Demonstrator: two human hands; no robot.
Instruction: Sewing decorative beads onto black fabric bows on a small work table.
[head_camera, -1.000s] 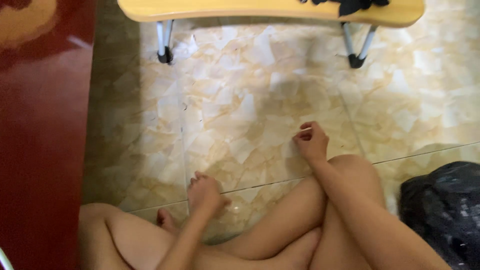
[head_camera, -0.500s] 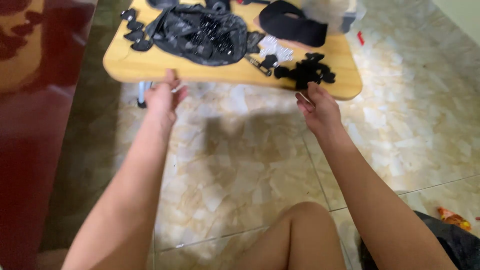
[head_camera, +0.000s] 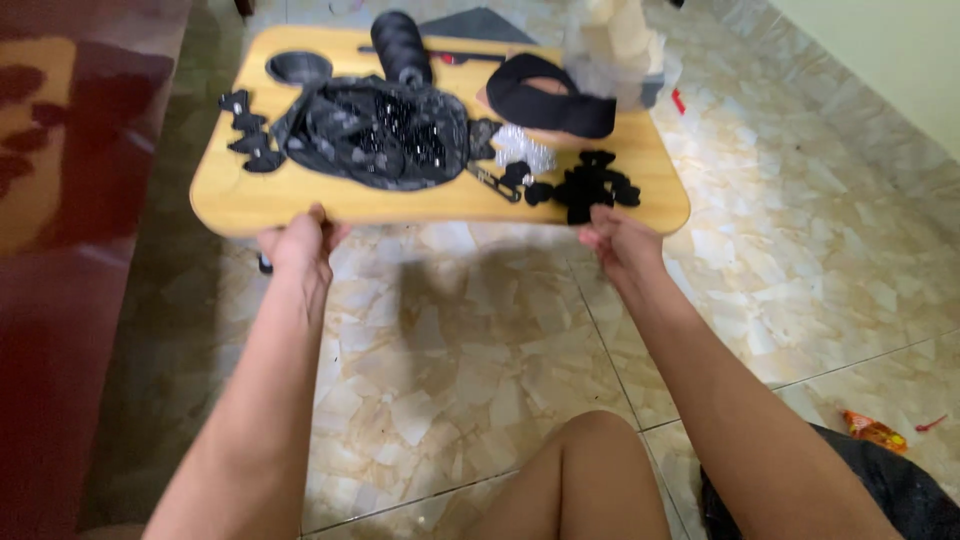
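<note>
Where half a second ago reaching, now gripping: left hand and right hand closed on near edge of bench, nearer, on the floor.

The low, yellow wooden lap table with rounded corners lies flat, its near edge gripped by the left hand and the right hand, one toward each end. Its top stretches away from the fingers, loaded with a heap of small black plastic parts just beyond the left hand and a smaller black cluster touching above the right.
</note>
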